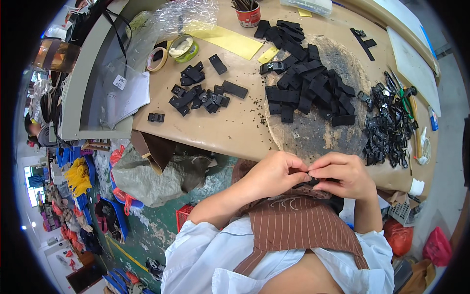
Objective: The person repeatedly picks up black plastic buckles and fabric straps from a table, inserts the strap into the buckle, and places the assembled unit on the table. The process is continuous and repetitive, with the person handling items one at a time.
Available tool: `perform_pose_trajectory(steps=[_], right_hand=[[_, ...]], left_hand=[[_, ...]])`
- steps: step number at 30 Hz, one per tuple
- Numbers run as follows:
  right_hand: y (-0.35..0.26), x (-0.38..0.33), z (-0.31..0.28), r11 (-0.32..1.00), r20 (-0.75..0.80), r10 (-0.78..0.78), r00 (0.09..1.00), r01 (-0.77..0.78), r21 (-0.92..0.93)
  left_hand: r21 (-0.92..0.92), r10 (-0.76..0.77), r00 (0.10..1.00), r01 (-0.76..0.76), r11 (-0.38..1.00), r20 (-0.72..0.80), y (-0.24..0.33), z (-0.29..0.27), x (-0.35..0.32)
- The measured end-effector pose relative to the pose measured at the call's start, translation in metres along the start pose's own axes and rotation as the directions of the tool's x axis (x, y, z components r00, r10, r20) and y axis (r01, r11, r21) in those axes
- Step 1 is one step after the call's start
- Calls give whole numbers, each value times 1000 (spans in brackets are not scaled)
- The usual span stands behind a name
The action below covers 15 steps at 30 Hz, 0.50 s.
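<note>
Close to my body, just off the table's front edge, my left hand (pixel 280 170) and my right hand (pixel 343 175) meet with fingertips pinched together. Between them is a small black piece (pixel 308 182), mostly covered by the fingers, so its exact kind is hidden. Beyond the hands lies a pile of short black strap pieces (pixel 306 83) on a worn round board (pixel 325 139). To the right is a heap of black plastic buckles (pixel 384 130). Several black straps with buckles attached (pixel 196 93) lie in a loose group to the left.
A tape roll (pixel 156 59) and a green tub (pixel 184 48) stand at the back left, near yellow sheets (pixel 225 40). A red can (pixel 247 14) holds thin sticks. Hand tools, including a hammer (pixel 412 98), lie at the right. A grey sack (pixel 156 171) sits below the table's left side.
</note>
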State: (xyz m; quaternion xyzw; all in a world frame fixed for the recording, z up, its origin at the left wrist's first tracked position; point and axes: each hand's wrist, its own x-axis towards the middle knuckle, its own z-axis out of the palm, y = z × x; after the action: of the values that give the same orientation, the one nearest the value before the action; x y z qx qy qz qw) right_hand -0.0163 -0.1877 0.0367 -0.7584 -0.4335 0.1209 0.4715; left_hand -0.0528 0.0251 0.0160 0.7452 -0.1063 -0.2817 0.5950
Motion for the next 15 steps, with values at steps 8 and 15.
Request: perform_pose_trajectory(steps=[8, 15], right_hand=[[11, -9, 13, 999, -28, -5, 1000, 4, -33], [19, -32, 5, 809, -234, 234, 943, -55, 586]], left_hand=[[19, -37, 999, 37, 999, -19, -12, 7, 6], [861, 481, 758, 203, 467, -440, -16, -98, 21]])
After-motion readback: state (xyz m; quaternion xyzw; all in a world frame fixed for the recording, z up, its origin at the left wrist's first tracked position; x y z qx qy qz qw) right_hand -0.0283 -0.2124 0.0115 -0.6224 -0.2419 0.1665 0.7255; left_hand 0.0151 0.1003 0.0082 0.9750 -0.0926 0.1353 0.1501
